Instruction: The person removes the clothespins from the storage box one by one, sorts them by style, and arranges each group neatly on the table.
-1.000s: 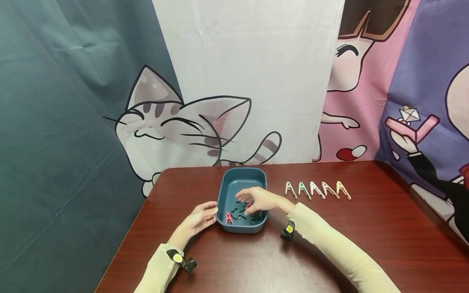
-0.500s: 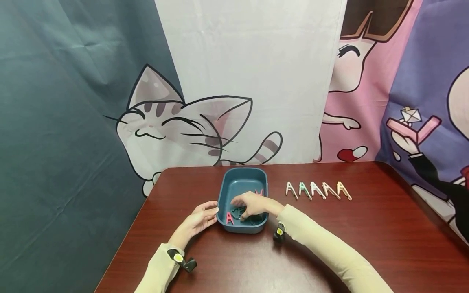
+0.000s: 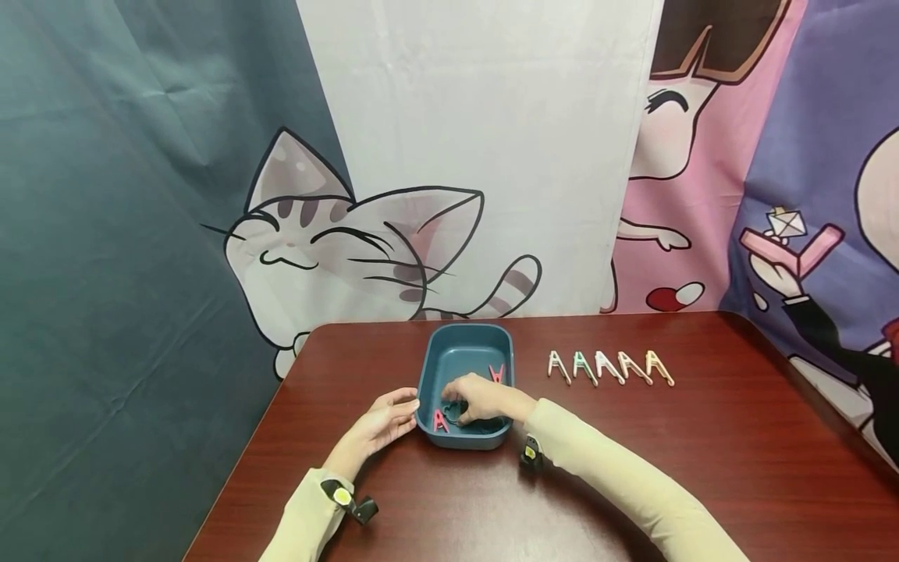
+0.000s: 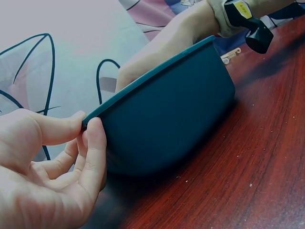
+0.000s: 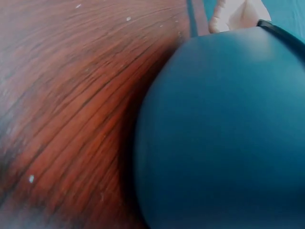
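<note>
A blue plastic bin (image 3: 467, 331) with rounded corners stands on the table. My left hand (image 3: 385, 422) pinches its left rim between thumb and fingers, plainly seen in the left wrist view. My right hand (image 3: 484, 396) reaches down inside the bin, over dark green ring-like pieces (image 3: 453, 411); whether the fingers grip one is hidden. A red clothespin (image 3: 440, 421) lies in the bin's near left corner. Another red clothespin (image 3: 496, 374) lies by the right wall, behind the right hand. The right wrist view is mostly filled by the bin's outer wall (image 5: 224, 129).
Several pale clothespins in a row, among them a green-and-white clothespin (image 3: 584, 368) and a yellowish clothespin (image 3: 659, 368), lie to the right of the bin. The brown wooden table (image 3: 449, 507) ends at a printed cloth backdrop (image 3: 477, 117).
My right hand has moved slightly left and lower within the bin. One red clothespin, first by the right fingers, now lies by the right wall. My left hand stays at the rim.
</note>
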Tool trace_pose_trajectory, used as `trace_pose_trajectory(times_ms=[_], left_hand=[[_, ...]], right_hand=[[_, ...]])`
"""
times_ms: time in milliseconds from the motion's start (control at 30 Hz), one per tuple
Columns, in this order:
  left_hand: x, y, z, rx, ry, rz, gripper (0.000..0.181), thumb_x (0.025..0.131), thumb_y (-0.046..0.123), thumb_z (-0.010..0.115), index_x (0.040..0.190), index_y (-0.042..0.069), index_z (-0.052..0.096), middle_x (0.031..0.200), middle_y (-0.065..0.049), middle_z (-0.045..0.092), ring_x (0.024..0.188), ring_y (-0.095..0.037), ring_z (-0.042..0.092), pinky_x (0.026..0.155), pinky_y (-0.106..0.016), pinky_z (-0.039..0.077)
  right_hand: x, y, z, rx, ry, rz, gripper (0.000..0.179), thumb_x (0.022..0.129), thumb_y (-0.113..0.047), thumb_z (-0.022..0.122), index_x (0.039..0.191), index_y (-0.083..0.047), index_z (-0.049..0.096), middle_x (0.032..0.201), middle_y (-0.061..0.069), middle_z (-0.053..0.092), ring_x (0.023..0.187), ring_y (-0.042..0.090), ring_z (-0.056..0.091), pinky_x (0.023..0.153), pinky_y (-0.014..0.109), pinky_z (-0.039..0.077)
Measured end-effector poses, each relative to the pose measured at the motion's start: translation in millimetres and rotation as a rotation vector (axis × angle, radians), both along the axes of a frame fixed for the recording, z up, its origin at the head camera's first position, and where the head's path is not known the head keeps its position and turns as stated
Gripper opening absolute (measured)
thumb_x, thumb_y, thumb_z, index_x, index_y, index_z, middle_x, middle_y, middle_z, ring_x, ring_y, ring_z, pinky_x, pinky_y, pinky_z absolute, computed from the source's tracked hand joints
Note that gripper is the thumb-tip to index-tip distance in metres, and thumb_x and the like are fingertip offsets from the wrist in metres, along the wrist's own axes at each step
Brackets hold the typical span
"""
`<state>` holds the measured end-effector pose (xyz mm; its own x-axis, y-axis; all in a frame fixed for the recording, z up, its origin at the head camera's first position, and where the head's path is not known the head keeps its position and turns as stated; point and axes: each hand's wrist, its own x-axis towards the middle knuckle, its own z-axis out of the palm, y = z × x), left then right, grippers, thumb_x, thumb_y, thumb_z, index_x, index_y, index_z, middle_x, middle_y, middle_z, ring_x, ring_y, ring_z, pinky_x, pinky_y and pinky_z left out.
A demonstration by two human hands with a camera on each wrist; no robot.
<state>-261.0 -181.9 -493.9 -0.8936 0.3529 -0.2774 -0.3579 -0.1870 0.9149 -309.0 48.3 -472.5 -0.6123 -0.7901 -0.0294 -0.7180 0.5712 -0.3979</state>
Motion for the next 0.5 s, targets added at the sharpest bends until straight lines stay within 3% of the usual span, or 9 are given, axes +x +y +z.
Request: trace_pose_trajectory(times_ms=[267, 500], left_hand=[[-1.5, 1.2, -0.1, -0.013, 0.015, 0.008, 0.025, 0.097, 0.004, 0.053, 0.120, 0.007, 0.046, 0.085, 0.006, 0.058, 0.073, -0.003, 0.059, 0.070, -0.016, 0.052], [-1.6, 0.1, -1.1, -0.045, 0.023, -0.006, 0.029, 0.097, 0.004, 0.053, 0.125, 0.002, 0.044, 0.085, 0.005, 0.059, 0.071, -0.003, 0.060, 0.070, -0.017, 0.053]], right_hand=[[-0.7, -0.1, -2.4, 0.075, 0.184, 0.036, 0.038, 0.078, -0.024, 0.077, 0.111, -0.008, 0.068, 0.104, 0.004, 0.067, 0.094, 0.013, 0.061, 0.085, 0.028, 0.052], [-2.6, 5.7, 1.1, -0.105, 0.101, 0.048, 0.037, 0.078, -0.022, 0.074, 0.110, -0.007, 0.068, 0.102, 0.005, 0.067, 0.086, 0.012, 0.060, 0.076, 0.023, 0.052]])
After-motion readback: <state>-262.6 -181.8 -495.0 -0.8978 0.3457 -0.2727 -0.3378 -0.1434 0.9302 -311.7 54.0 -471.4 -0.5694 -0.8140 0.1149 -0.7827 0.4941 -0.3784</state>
